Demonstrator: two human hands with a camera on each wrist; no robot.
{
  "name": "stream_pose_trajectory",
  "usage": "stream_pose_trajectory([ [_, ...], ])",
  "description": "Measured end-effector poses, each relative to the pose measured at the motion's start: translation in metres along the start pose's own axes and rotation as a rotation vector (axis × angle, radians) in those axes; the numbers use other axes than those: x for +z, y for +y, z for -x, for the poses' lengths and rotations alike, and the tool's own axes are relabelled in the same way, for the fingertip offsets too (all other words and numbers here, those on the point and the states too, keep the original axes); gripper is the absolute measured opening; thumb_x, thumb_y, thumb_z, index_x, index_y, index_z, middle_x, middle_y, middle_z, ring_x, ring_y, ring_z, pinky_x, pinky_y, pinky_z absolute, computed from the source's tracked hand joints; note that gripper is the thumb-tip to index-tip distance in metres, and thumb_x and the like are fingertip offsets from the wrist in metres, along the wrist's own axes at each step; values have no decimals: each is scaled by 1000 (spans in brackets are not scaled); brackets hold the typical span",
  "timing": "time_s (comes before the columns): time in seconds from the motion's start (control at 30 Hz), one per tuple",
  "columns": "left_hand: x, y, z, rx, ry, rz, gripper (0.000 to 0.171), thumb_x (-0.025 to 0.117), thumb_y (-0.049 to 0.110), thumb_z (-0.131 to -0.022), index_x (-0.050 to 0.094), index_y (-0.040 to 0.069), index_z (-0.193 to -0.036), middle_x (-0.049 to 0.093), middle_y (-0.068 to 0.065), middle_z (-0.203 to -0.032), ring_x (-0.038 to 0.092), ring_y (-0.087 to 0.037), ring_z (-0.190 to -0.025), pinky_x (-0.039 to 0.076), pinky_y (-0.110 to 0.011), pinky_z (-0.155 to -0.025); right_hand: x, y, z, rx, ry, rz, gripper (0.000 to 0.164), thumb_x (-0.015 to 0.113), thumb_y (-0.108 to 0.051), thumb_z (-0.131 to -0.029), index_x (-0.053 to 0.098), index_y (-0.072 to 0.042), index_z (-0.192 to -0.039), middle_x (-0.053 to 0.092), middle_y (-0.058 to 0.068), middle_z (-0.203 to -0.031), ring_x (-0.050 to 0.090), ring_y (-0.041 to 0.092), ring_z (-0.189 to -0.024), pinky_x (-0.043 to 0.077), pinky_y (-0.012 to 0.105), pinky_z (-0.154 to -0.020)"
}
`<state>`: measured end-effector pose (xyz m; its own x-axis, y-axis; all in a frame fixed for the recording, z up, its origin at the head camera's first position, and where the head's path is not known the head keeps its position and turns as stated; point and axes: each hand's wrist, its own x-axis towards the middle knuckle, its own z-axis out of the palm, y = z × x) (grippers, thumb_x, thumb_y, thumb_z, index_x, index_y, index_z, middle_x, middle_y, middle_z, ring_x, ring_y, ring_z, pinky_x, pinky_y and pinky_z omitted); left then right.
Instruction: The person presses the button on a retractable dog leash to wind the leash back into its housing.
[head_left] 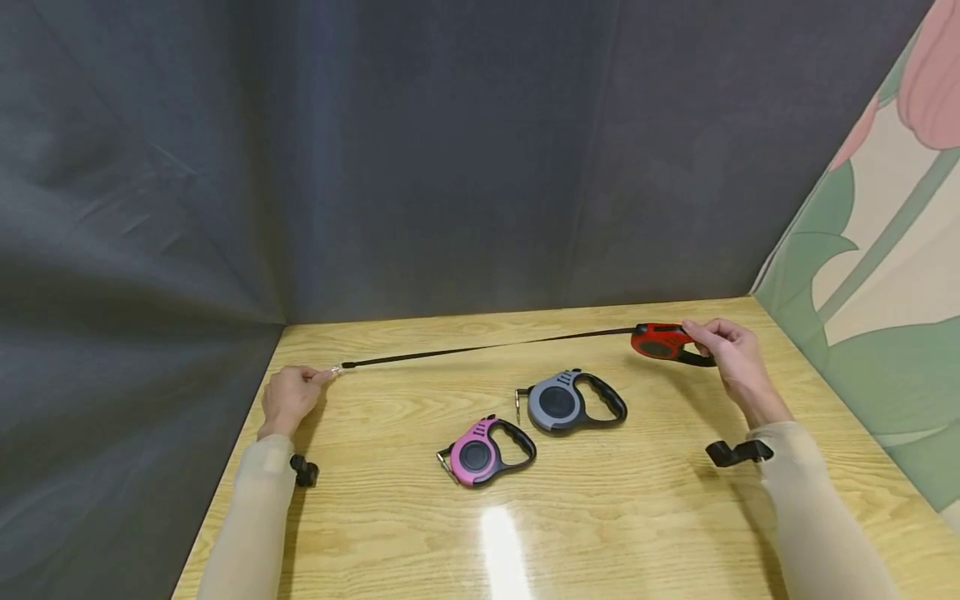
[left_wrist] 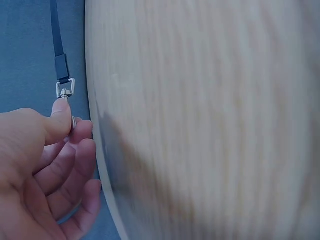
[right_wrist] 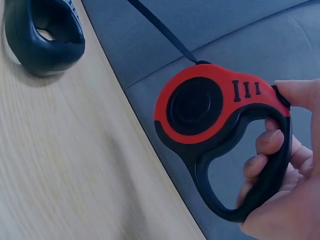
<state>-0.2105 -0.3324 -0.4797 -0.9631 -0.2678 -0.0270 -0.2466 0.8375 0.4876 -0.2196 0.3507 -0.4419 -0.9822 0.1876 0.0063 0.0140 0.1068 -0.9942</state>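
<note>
My right hand (head_left: pixel 731 358) grips the black handle of a red retractable dog leash (right_wrist: pixel 195 107), fingers through the loop and thumb on the button at its top. From its casing a black strap (head_left: pixel 450 351) runs out across to the left, drawn nearly straight above the table. My left hand (head_left: pixel 291 396) pinches the metal clip (left_wrist: pixel 65 91) at the strap's end between thumb and fingers; part of the clip is hidden. Between the hands, a grey retractable leash (head_left: pixel 557 402) and a pink retractable leash (head_left: pixel 474 457) lie on the table, their clips pointing left.
The wooden table (head_left: pixel 600 517) reaches back to a dark grey curtain (head_left: pixel 465 167), which also hangs at the left. A flower-patterned cloth (head_left: pixel 877 275) stands along the right side. Black wrist mounts (head_left: pixel 738 452) sit on both sleeves.
</note>
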Motion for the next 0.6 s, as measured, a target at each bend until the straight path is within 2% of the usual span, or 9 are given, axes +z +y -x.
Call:
stream_pose_trajectory([
  [0.17,-6,2,1,24,49,-3,40,68,43,-105,83,7,-114,81,-15,-100,64,-26,-73,44,-38,-66,-6,1,5,0,-13,2,38,77,-20,-99,60,-14,-65,53,-11,-58,37,9,-58,24,33,-61],
  [0.3,-10,2,5,28,56,-4,38,69,44,-104,84,10,-112,80,-12,-97,62,-24,-72,43,-38,-68,-9,1,8,-5,-20,4,39,76,-19,-100,60,-13,-64,54,-12,-59,38,9,-58,25,32,-60],
  [0.37,-10,2,6,35,64,-2,37,69,43,-104,84,9,-111,80,-11,-94,61,-23,-69,43,-37,-68,-11,0,9,-5,-30,-41,39,75,-18,-100,61,-12,-64,55,-11,-60,39,10,-60,24,31,-62],
  [0.5,-12,2,9,51,88,3,38,69,43,-104,84,9,-107,79,-9,-86,59,-21,-65,43,-37,-66,-13,0,9,2,-46,-117,37,74,-15,-101,65,-12,-65,60,-10,-61,29,12,-47,12,39,-53],
  [0.6,-14,2,10,58,97,7,38,69,43,-104,84,8,-107,79,-9,-86,59,-20,-63,43,-36,-64,-13,-1,9,-6,-53,-130,36,74,-14,-101,66,-12,-66,61,-10,-62,24,13,-46,9,42,-56],
])
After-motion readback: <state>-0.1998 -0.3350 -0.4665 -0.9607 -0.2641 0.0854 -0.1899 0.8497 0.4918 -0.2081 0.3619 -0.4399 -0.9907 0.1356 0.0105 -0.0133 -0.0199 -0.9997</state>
